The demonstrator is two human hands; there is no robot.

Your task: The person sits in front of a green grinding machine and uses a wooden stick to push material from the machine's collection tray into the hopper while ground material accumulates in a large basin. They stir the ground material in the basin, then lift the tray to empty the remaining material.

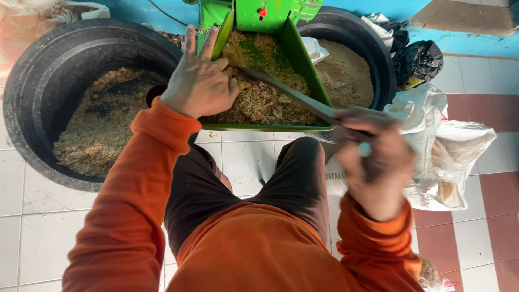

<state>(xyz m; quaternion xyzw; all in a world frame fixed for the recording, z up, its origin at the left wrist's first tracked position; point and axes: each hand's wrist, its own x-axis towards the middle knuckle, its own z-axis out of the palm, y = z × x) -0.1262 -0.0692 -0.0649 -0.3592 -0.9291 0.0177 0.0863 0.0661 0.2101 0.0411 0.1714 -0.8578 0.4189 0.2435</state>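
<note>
Head view, looking straight down over orange long sleeves and dark brown trousers onto a white tiled floor point(32, 216) with brick-red squares at the right. Left hand point(201, 81) spread flat, fingers extended and gripping nothing, pressed on the coarse tan heap of dry chopped feed point(265, 100) filling the bright green sheet-metal hopper tray point(303, 59) of a green machine point(259, 11), red knob at its top. Right hand point(376, 162), blurred, fist closed around the handle end of a long, flat, dull-grey metal blade-like tool point(292, 94); tool slanting up and left from the fist across the tray's rim, tip buried in the flaky, fibrous feed near the tray's middle. Feed lying inside the tray, between the two hands, piled highest toward the machine's throat. Large round black plastic tub point(32, 81) left of the tray, thick-rimmed, partly filled with similar rough yellow-brown chaff. Second round black tub point(378, 54) behind the tray's right side, holding a finer, smoother, sand-coloured meal point(346, 75). Crumpled white woven plastic sack point(454, 140) slumped on the tiles just right of the right hand, open mouth showing pale contents. Wrinkled black plastic bag point(419, 59) near the blue painted wall base point(465, 40), beside the second tub.
</note>
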